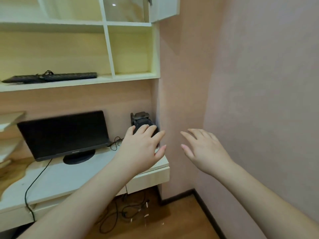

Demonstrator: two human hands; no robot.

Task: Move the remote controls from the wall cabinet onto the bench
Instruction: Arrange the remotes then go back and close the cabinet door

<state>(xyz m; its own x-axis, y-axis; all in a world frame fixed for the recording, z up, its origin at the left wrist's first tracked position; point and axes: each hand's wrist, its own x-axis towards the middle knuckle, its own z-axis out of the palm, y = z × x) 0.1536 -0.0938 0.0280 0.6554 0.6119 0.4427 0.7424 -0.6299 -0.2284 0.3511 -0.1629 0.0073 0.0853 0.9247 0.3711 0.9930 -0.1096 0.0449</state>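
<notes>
The white wall cabinet [110, 49] hangs above a white desk [72, 176]. Its small right compartment [133, 49] holds nothing that I can see. No remote control is plainly visible. My left hand [143, 147] hovers with spread, relaxed fingers in front of a black device [140, 120] standing at the desk's right end. Whether the fingers touch that device I cannot tell. My right hand [203, 149] is raised beside it in front of the pink wall, fingers straight and holding nothing.
A black keyboard [51, 77] with its cable lies on the cabinet's lowest shelf. A black monitor [63, 133] stands on the desk, its cable running down the front. Loose cables [127, 211] lie on the wooden floor under the desk. The pink wall [250, 83] closes the right side.
</notes>
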